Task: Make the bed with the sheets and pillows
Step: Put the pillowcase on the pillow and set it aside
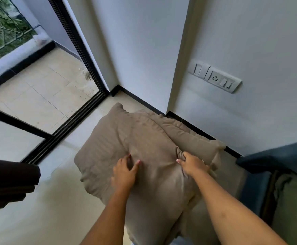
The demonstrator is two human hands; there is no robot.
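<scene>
A large taupe pillow (126, 138) lies below me in the middle of the view, over the tiled floor. A second taupe pillow (193, 138) lies under it, sticking out to the right by the wall. My left hand (124, 174) rests on the top pillow with its fingers spread and curling into the fabric. My right hand (192, 164) pinches a fold of the same pillow's cover. The bed's dark blue edge (275, 156) shows at the right.
A glass sliding door with a black frame (84, 55) stands at the left, with a balcony beyond. A white wall with a switch and socket plate (214, 77) is ahead. Dark brown fabric (8, 183) hangs at the left edge.
</scene>
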